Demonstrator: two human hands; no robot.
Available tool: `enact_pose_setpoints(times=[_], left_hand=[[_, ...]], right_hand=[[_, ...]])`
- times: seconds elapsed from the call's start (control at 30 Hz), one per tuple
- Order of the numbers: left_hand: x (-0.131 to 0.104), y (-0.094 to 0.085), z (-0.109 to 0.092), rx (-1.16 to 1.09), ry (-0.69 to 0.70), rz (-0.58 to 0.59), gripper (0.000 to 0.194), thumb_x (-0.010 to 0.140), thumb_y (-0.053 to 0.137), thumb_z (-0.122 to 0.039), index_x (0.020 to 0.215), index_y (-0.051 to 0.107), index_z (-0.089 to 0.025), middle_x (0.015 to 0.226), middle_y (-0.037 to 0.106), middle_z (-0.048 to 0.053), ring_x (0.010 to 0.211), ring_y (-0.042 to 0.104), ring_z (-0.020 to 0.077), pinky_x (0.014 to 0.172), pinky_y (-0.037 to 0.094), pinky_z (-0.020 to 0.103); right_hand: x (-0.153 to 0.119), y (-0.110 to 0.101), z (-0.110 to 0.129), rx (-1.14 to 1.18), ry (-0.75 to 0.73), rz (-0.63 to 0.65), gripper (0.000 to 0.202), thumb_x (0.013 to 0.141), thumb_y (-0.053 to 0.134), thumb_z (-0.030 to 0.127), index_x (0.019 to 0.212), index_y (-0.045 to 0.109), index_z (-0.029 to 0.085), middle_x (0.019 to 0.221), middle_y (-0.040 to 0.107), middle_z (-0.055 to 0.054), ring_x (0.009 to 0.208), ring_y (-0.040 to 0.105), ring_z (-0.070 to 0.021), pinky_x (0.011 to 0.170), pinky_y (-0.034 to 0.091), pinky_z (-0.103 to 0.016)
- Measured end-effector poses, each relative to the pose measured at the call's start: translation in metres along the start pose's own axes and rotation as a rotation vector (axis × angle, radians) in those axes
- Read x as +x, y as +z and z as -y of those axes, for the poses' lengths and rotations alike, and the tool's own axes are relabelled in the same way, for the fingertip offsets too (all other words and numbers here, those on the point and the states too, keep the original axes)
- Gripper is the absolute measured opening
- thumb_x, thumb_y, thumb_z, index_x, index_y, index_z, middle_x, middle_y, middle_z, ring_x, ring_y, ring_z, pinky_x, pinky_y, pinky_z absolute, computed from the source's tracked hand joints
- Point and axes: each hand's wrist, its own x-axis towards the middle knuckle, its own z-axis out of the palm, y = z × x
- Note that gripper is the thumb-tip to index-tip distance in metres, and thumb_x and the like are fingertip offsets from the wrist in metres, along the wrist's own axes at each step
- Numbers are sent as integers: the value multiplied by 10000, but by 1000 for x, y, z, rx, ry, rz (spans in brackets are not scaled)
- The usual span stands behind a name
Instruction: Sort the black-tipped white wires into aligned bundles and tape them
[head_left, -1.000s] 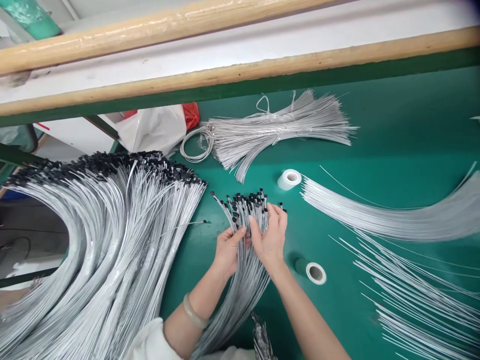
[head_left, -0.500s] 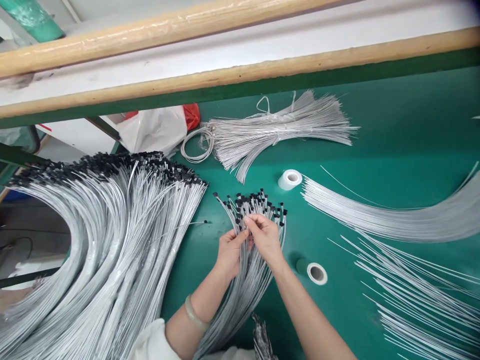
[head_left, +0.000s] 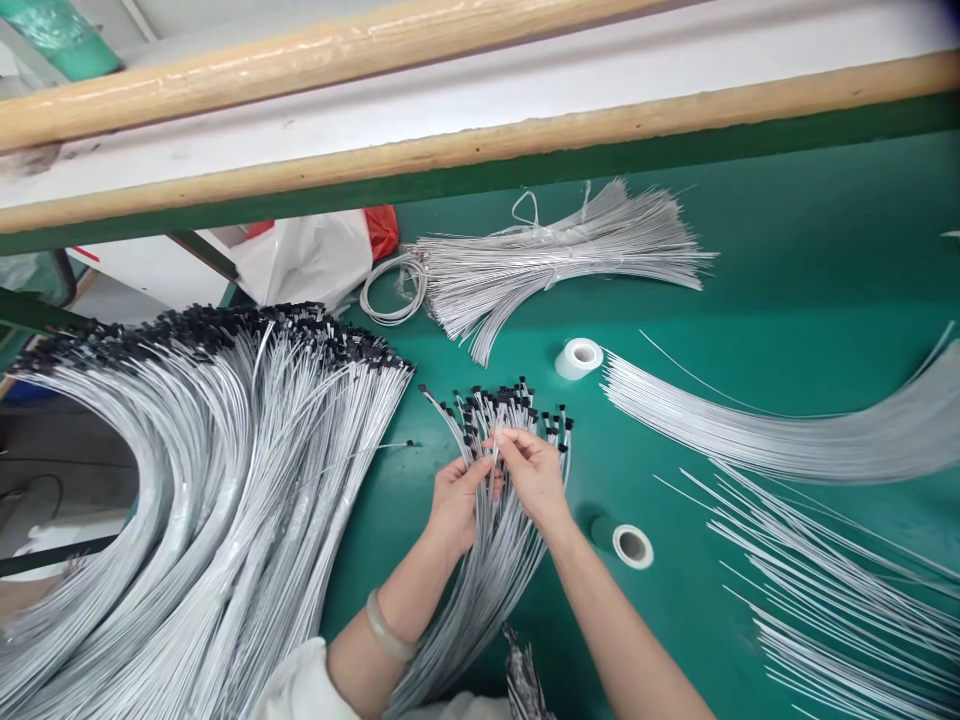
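A bundle of thin grey cables (head_left: 501, 560) with small black connectors at the far ends runs up from the table's near edge, between my forearms. Near those ends, my left hand (head_left: 459, 497) is closed, thumb and fingers pinching cable from the left side. My right hand (head_left: 534, 470) pinches cable just above and to the right, thumb against fingertips. The two hands nearly touch. Exactly which strands each one grips is partly hidden by the fingers. The black connectors (head_left: 510, 398) fan out just beyond my fingertips.
A large heap of connector-ended cables (head_left: 247, 480) fills the left side. White tape rolls (head_left: 634, 546) stand right of my hands. Loose cables (head_left: 780, 425) lie at the right, and a tied bundle (head_left: 555, 260) at the back. A wood-edged shelf (head_left: 480, 155) crosses above the green table.
Both hands have stayed at the bundle. My left hand has shifted slightly left, and the leftmost connectors have moved a little with the strands.
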Motion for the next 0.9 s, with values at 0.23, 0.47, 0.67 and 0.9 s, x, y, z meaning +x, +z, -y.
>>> enact_pose_setpoints(times=[0.23,0.47,0.67,0.9], left_hand=[[0,-1,2,-13,-22,6,244,531,754,-269,654,630,-98,504,588,15,424,491,76,469,370,212],[2,-7,1,-31,-12,1,231,562,745,-260,707,658,-103,729,648,70,715,573,139,610,424,236],[1,-7,-1,-36,-20,31,268,568,737,-289,763,668,-118,768,656,77,732,575,150,608,405,232],[1,-5,-2,-30,8,-4,245,535,754,-286,667,652,-106,610,599,26,571,523,97,545,382,219]], right_hand=[[-2,2,4,-25,-40,-37,205,621,659,368,604,615,169,544,611,3,269,422,-89,218,369,-228],[-6,2,4,-88,-126,-112,125,625,652,313,617,624,191,538,606,12,379,541,-151,281,446,-267],[-8,4,-1,-69,-106,-98,142,631,654,326,636,603,193,524,604,-1,395,559,-178,288,448,-292],[-4,-1,-6,-279,-281,-197,108,644,639,295,622,615,192,560,606,4,500,559,-154,474,463,-278]])
